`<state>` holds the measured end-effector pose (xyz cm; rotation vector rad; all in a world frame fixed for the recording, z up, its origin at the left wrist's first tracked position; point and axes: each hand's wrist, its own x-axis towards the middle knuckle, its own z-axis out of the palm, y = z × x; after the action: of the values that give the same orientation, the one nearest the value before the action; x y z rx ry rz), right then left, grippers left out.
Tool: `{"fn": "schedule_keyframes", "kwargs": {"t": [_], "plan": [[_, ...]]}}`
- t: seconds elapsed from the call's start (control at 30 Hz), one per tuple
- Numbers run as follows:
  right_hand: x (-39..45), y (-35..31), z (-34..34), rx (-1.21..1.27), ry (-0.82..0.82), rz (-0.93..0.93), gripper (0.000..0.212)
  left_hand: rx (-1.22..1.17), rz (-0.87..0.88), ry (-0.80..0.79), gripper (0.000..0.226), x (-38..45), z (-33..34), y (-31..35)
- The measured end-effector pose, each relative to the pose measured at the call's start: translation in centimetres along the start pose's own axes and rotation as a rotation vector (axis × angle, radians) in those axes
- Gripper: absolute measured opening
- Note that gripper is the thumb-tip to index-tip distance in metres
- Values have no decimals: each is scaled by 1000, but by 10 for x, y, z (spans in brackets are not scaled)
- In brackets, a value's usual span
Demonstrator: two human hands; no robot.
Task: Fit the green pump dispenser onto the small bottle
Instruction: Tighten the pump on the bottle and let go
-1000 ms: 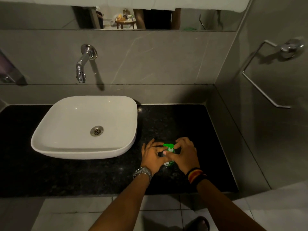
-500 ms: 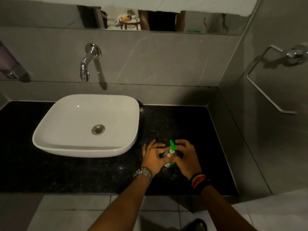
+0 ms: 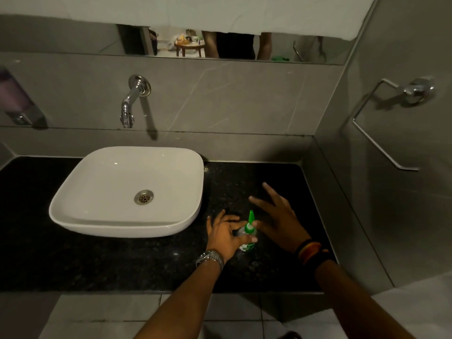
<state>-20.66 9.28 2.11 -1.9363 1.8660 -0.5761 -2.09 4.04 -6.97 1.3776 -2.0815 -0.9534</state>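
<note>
Since the frame half a second ago, right hand (image 3: 278,220) has opened: then it was curled around the pump beside the other hand, now its fingers are spread wide and extended, palm facing left, with only the thumb tip reaching toward the collar of the green pump dispenser (image 3: 250,222); whether the thumb actually touches it cannot be told. Left hand (image 3: 226,234) keeps its grip, fingers and thumb wrapped around the small bottle (image 3: 247,242), holding it upright on the black speckled countertop (image 3: 97,260). Pump dispenser sits on top of the bottle, nozzle pointing away from the camera toward the back wall; how fully it is seated is not visible. Bottle body appears clear with a green and white label low on its front, partly covered by the left fingers. Bottle stands just beside the front right corner of the white basin (image 3: 127,189), not touching it, and well apart from the right wall. Metal watch (image 3: 209,258) on the left wrist; dark and coloured bands (image 3: 310,252) on the right wrist. Head view only: chrome wall tap (image 3: 132,101) above the basin, towel ring (image 3: 389,118) on the right wall, mirror strip (image 3: 73,40) along the top.
</note>
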Motion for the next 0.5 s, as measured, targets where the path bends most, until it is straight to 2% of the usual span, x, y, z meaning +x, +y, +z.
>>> {"fn": "schedule_keyframes", "kwargs": {"t": [0.07,0.13,0.23,0.27,0.37,0.43,0.5], "plan": [[8,-10,-12,-207,-109,-44,41,4,8,-9,63,0,-1,0],[15,-18,-18,-370,-149,-45,26,-2,3,-8,61,1,-1,0],[18,-22,-14,-433,-107,52,31,-20,-11,1,57,1,0,0],[17,-22,-10,-363,-85,135,33,-24,-13,4,57,0,0,0],[10,-20,4,118,-16,399,43,-13,-18,7,58,0,0,1],[5,-17,11,283,14,456,54,-11,-21,5,57,-1,-2,3],[2,-17,15,357,32,483,54,-2,-24,-4,57,-1,-4,6]]}}
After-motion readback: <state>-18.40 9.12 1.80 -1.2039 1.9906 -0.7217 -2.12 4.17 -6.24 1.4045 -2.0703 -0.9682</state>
